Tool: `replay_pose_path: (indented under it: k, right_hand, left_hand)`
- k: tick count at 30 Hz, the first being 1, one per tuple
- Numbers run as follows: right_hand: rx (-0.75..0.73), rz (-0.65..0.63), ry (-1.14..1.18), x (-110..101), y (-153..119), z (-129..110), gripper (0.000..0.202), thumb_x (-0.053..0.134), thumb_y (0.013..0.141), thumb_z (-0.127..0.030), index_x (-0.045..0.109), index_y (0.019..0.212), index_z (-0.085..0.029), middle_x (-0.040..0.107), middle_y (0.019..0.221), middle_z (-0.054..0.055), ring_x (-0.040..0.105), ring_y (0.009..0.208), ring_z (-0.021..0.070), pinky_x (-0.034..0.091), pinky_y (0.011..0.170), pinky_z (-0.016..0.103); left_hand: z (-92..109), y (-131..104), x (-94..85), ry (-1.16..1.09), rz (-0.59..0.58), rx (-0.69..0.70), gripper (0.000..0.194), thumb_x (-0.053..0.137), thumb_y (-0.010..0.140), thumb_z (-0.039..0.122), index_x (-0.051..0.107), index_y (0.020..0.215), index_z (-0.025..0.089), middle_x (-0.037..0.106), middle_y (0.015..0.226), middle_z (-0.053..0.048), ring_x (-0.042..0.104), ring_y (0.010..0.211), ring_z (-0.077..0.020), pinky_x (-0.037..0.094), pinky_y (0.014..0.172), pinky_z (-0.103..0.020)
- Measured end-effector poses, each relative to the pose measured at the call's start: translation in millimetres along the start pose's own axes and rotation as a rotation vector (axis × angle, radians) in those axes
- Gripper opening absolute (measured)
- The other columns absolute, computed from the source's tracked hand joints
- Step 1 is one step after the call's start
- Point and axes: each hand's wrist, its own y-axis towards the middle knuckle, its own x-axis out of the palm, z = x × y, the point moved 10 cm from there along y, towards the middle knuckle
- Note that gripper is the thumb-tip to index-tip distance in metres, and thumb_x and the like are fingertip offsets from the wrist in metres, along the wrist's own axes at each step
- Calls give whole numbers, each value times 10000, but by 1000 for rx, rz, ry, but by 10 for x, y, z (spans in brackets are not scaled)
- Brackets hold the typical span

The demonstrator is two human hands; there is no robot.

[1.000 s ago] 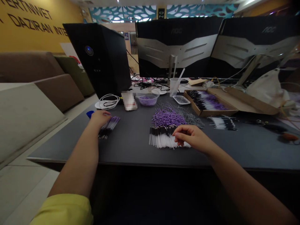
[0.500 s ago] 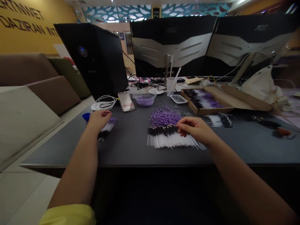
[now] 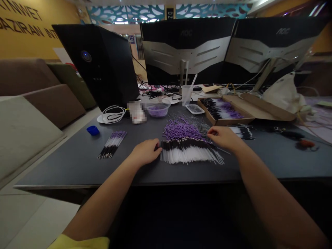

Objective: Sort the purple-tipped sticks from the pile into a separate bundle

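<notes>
My left hand (image 3: 146,151) rests at the left end of a row of thin tubes (image 3: 190,154), black at the top and clear white below. Its thumb and fingers are pinched close by the end tube; what lies between them is hidden. Behind the row is a heap of small purple sticks (image 3: 181,128). At the heap's right edge, my right hand (image 3: 221,135) has its fingertips pressed together, over some loose dark-grey thin pieces (image 3: 203,123). Anything in that pinch is too small to name. A neat bundle of assembled purple, white and black sticks (image 3: 112,144) lies to the left.
A blue cup (image 3: 92,130) stands left of the bundle. Farther back are a plastic bowl with purple sticks (image 3: 158,110), a small white tray (image 3: 195,109), a clear cup with a straw (image 3: 186,96) and an open cardboard box (image 3: 233,121). Monitors (image 3: 189,52) and a computer tower (image 3: 103,65) stand behind.
My left hand has moved right, from above the bundle to the left end of the tube row. My right hand has shifted slightly right and back, off the tubes to the heap's edge.
</notes>
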Motion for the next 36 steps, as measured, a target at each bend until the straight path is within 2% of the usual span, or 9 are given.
replay_pose_path:
  k: [4,12,17,25,32,36]
  right_hand:
    - [-10,-136,-112,234,22,13,137,566,781,-251,684,797,-184,696,789,43,620,738,179,406,646,256]
    - [-2,-161,-196,338,27,25,129,556,769,-256,661,752,-183,667,780,61,584,714,183,361,615,262]
    - [7,-176,-201,362,18,18,122,532,768,-233,639,756,-175,660,786,66,576,705,177,353,613,258]
    - [0,-183,-187,379,7,-7,95,510,777,-221,578,724,-182,623,785,62,553,702,167,350,629,259]
    - [-23,-45,-163,234,-18,-111,87,453,828,-217,505,765,-188,574,828,64,549,730,170,366,660,271]
    - [-3,-46,-112,199,-17,-108,84,449,840,-202,509,782,-193,594,811,54,551,710,171,369,644,275]
  left_hand:
    - [-27,-1,13,26,-17,-18,225,459,845,403,571,914,221,665,896,-45,601,757,-194,378,587,-275]
    - [-35,-6,23,50,-20,-116,236,467,813,408,588,886,218,675,912,-64,629,788,-227,428,625,-299]
    - [-9,-28,19,82,-28,-143,210,466,787,361,597,861,216,683,927,-79,642,815,-252,451,641,-316]
    - [-77,-68,26,150,-82,-206,241,426,810,327,607,877,183,676,948,-125,650,866,-281,489,694,-361]
    - [-60,-96,54,171,-68,-188,284,338,889,307,582,911,162,660,936,-128,651,847,-295,489,678,-399]
    - [-85,-85,99,169,-96,-160,272,330,912,281,572,911,155,652,930,-122,646,844,-263,471,679,-361]
